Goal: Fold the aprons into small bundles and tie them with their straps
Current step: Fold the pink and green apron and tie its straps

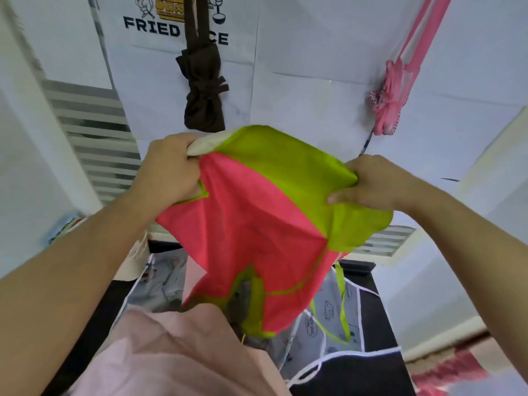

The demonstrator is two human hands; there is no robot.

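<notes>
Both hands, left point(168, 170) and right point(368, 182), pinch the pink-green apron's point(257, 224) top edge, lifted above the desk point(371, 310).

A dark table point(368, 284) carries a grey printed apron point(323, 318) and a white-edged black apron point(351, 372).

The pink-and-lime fabric apron point(257, 212), stretched between both hands, fills the middle and screens the dark table point(377, 315) below it. At twelve o'clock a tied dark brown cloth bundle point(203, 92) hangs against the white wall, and at two o'clock a tied pink cloth bundle point(390, 107) hangs too, with bare wall open between them. At five o'clock a grey printed apron with white trim point(323, 324) covers the tabletop.
</notes>
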